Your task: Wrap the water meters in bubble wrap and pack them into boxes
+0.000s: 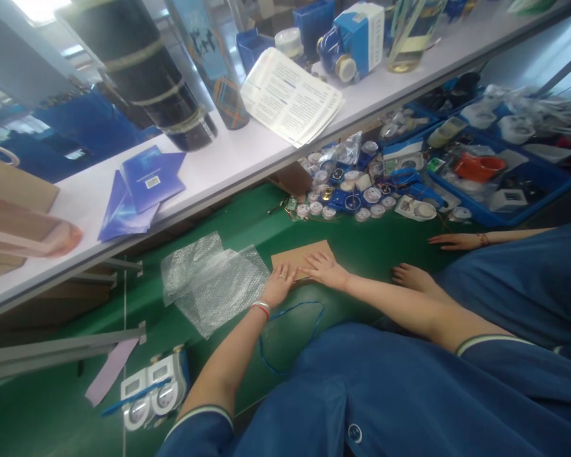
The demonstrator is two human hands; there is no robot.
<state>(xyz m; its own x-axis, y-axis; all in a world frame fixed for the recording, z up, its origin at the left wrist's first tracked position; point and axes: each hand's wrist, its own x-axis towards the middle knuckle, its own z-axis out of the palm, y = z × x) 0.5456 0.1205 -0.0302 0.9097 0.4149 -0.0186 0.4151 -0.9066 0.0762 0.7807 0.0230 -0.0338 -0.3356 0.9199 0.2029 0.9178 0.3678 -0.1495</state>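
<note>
Lying flat on the green worktop (247, 222), the brown cardboard piece (299, 256) looks light, stiff and thin, best lifted by an edge; its long axis runs left-right. Left hand (278, 287) and right hand (324, 269) press on its near edge, fingers spread, gripping nothing. Bubble wrap (209, 282) lies just left.

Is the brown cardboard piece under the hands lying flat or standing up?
Flat: the cardboard piece lies on the green table, both hands pressing on it.
</note>
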